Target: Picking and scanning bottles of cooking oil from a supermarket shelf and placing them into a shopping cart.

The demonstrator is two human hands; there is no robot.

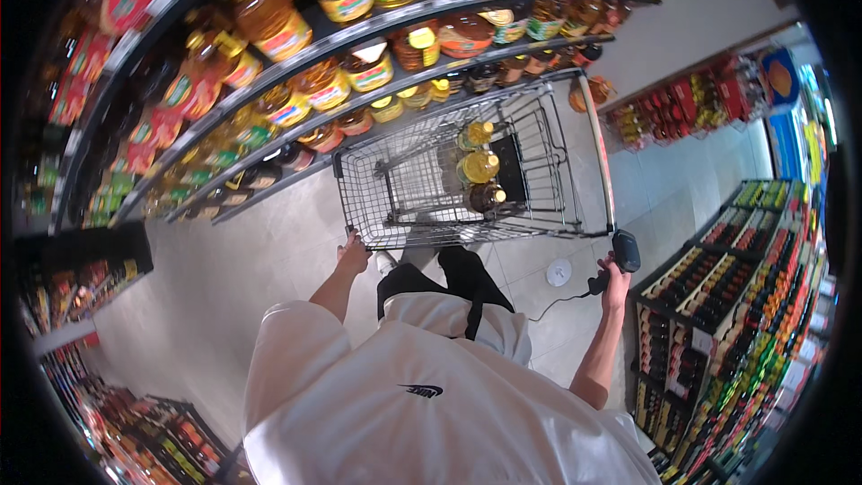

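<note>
Across in front of me stands a metal wire shopping cart (431, 232). My left hand (354, 254) grips the near corner of its rim at the left end. Beside the cart's push handle (596, 141), my right hand (614, 283) is closed around a black corded handheld device (627, 251); whether it also touches the handle I cannot tell. A thin cable runs from the device towards my waist. Inside the cart, two bottles of yellow oil (479, 166) and a dark bottle (486, 197) stand in a row next to a black panel (508, 165).
Shelves (377, 27) of oil bottles curve along the cart's far side. A bottle display rack (700, 296) rises close to my right arm. More shelves (155, 438) are at the lower left. A round white disc (558, 272) lies on the tiled floor (202, 283).
</note>
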